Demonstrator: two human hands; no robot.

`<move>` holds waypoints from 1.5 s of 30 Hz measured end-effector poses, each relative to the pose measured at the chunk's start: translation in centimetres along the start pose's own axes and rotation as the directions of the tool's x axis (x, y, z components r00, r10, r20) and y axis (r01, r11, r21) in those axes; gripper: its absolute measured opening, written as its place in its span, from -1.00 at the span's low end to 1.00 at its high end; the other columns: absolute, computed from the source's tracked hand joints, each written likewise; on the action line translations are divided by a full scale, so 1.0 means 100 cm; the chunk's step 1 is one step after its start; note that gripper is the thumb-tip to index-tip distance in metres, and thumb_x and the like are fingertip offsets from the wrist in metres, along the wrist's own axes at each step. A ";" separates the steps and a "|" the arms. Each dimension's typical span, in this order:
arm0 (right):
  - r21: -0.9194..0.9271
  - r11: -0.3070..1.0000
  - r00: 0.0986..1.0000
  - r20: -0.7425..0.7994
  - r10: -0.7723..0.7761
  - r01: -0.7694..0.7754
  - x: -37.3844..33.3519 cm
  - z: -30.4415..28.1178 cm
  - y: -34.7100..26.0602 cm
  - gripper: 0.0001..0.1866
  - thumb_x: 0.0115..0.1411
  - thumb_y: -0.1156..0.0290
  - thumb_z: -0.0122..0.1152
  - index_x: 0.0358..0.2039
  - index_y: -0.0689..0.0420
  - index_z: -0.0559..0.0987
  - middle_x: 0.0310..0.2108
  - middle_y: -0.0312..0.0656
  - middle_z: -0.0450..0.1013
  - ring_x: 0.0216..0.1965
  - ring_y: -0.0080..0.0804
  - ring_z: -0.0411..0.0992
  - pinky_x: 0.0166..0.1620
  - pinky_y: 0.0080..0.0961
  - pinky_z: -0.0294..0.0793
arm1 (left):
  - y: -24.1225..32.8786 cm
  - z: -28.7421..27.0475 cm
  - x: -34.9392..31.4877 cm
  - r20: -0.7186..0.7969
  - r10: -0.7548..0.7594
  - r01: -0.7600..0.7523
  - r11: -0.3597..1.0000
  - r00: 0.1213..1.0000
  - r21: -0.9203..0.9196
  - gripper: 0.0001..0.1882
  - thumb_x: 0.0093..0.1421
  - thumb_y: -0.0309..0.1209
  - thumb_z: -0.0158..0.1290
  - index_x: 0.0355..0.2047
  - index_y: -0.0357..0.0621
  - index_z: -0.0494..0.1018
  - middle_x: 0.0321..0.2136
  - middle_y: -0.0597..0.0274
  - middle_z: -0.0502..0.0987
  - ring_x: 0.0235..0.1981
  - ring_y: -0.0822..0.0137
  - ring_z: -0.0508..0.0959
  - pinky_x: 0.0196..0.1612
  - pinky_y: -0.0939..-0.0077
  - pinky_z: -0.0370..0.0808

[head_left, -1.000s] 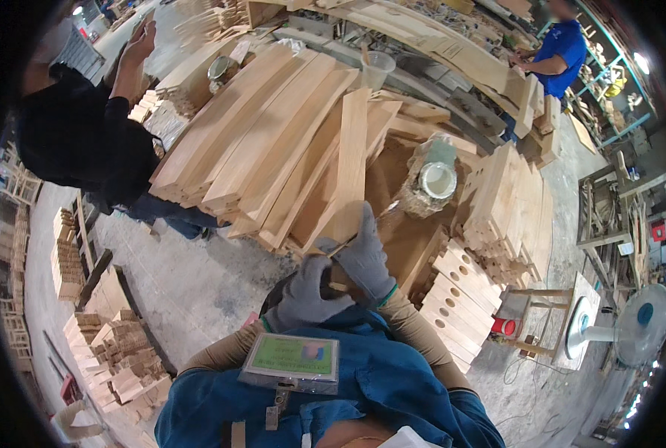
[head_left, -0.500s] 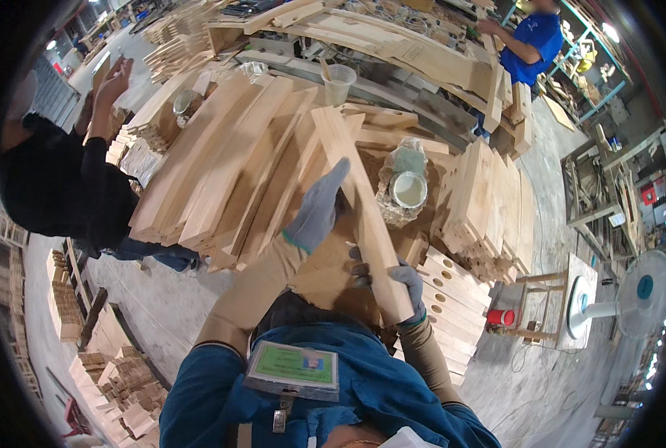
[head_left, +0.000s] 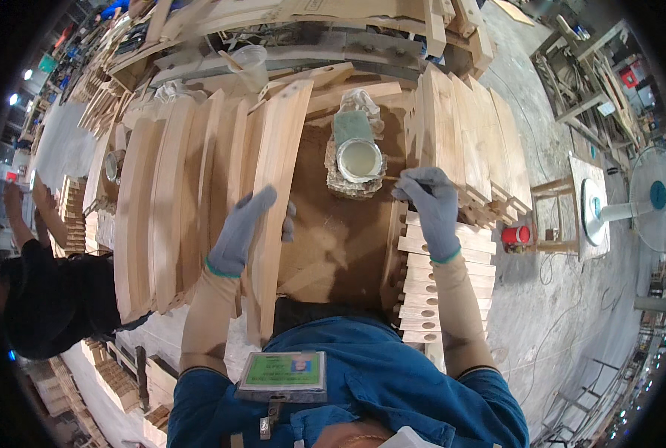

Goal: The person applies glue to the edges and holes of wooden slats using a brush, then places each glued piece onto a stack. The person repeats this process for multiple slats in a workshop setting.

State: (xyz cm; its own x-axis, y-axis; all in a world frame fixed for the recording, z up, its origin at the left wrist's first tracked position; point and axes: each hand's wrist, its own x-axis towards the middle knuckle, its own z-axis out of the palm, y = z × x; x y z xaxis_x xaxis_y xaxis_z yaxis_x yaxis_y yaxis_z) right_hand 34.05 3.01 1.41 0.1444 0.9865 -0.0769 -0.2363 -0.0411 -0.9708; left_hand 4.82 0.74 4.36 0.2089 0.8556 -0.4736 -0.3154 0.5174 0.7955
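My left hand (head_left: 239, 230), in a grey glove, is wrapped round a long pale wooden board (head_left: 283, 149), thumb on one side and fingertips on the other. The board stands at the right end of a row of similar boards (head_left: 170, 201). My right hand (head_left: 434, 205), also gloved, is closed in a pinch on a thin stick (head_left: 390, 178); its far end meets the side of a round cup (head_left: 360, 160) of whitish paste. The cup sits on a crusted lump beside a green block (head_left: 353, 127). Brown cardboard (head_left: 333, 231) lies between my hands.
More boards stand stacked (head_left: 471, 142) at the right, above slats with oval holes (head_left: 430, 299). A clear plastic cup (head_left: 248, 67) holding a stick stands behind. A white fan (head_left: 609, 209) and red bucket (head_left: 516, 236) are at the right. Another person (head_left: 64, 299) is at the left.
The board has swung left from a slant in front of me to the row. My right hand has left it, moving up and right to the stick. My left hand now grips the board.
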 end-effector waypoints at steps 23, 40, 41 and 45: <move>-0.428 0.887 0.984 0.102 -0.146 0.176 0.052 0.002 0.050 -0.98 0.08 0.58 0.19 -0.44 0.23 0.52 -0.50 -0.29 0.46 -0.46 -0.63 0.39 -0.35 -0.70 0.39 | -0.049 -0.033 -0.042 -0.030 -0.125 0.127 0.988 0.992 0.084 -0.71 0.14 -0.42 0.03 -0.14 -0.28 0.37 -0.35 0.10 0.49 -0.43 0.37 0.53 -0.36 0.47 0.52; -0.502 0.775 0.914 0.082 -0.398 0.383 0.023 0.016 0.068 -0.89 0.05 0.61 0.21 -0.37 0.23 0.51 -0.42 -0.22 0.46 -0.38 -0.47 0.46 -0.29 -0.62 0.44 | -0.059 -0.037 -0.041 -0.020 -0.164 0.164 0.986 0.986 0.015 -0.73 0.13 -0.48 0.01 -0.15 -0.32 0.37 -0.36 0.09 0.49 -0.44 0.38 0.51 -0.39 0.47 0.49; -0.441 0.829 0.923 0.000 -0.384 0.345 0.018 0.019 0.069 -0.89 0.06 0.61 0.20 -0.36 0.24 0.51 -0.39 -0.23 0.46 -0.35 -0.48 0.45 -0.26 -0.63 0.44 | -0.060 -0.037 -0.042 -0.026 -0.179 0.180 0.984 0.983 0.015 -0.74 0.13 -0.48 0.00 -0.16 -0.32 0.37 -0.36 0.09 0.49 -0.45 0.38 0.51 -0.39 0.47 0.49; 0.174 0.971 0.941 -0.322 -0.101 0.163 0.009 0.022 0.072 -0.93 0.13 0.60 0.13 -0.33 0.26 0.51 -0.32 -0.18 0.45 -0.26 -0.49 0.44 -0.14 -0.56 0.50 | -0.048 -0.026 -0.042 -0.062 -0.162 0.168 0.979 0.985 0.118 -0.75 0.14 -0.47 0.00 -0.18 -0.33 0.38 -0.37 0.11 0.48 -0.46 0.39 0.51 -0.39 0.47 0.49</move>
State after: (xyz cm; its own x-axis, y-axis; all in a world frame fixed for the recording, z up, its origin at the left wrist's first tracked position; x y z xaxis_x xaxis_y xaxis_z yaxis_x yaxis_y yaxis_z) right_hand 30.34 3.90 -5.16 0.4693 0.8817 -0.0479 -0.3726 0.1486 -0.9160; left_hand 3.07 -5.31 1.50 0.1994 0.7600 -0.6186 -0.1644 0.6483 0.7434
